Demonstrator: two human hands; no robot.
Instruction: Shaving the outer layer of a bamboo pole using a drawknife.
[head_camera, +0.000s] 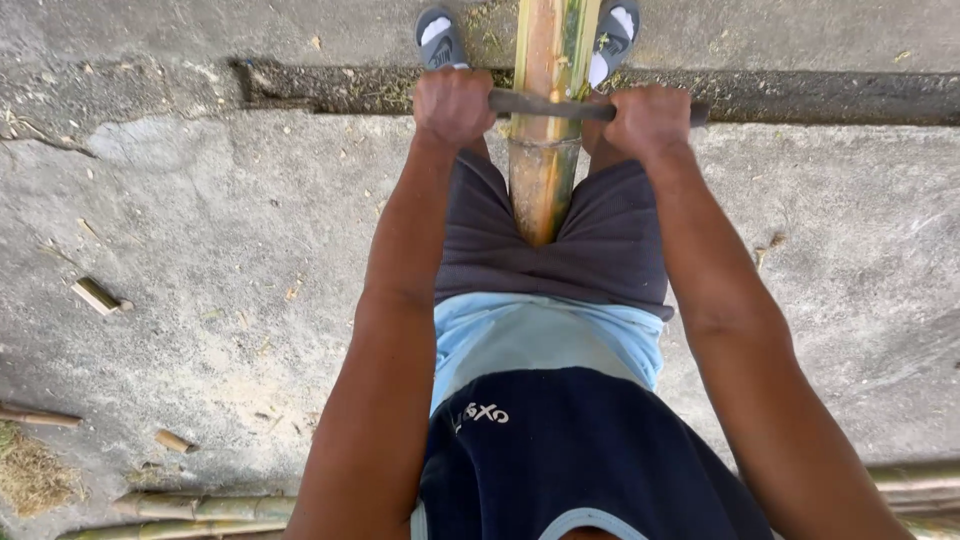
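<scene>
You look straight down your own body at a thick bamboo pole (545, 130) that runs between your legs and away from you, its yellow-green stem passing between your two feet. Across the pole lies a dark, flat blade (550, 105), set crosswise just beyond a node ring in the stem and touching its upper surface.

Your left hand (452, 105) is closed in a full fist around the left end of the blade, knuckles up, so that end is hidden inside your grip. Your right hand (650, 118) is closed the same way around the right part of the blade, and a short dark stub sticks out past it on the right. Both arms are stretched straight down, one on each side of the pole.

Your feet wear grey-and-white slide sandals: the left sandal (438, 38) sits just left of the pole, the right sandal (612, 35) just right of it and close against the stem. Beyond your hands, a dark, shallow channel (320, 88) crosses the concrete ground (220, 230) from side to side.

On the concrete to your left lie a short cut piece of bamboo (96, 295) and a smaller offcut (172, 440), well apart from the pole. Thinner bamboo stems (190, 510) lie along the bottom edge of the view.
</scene>
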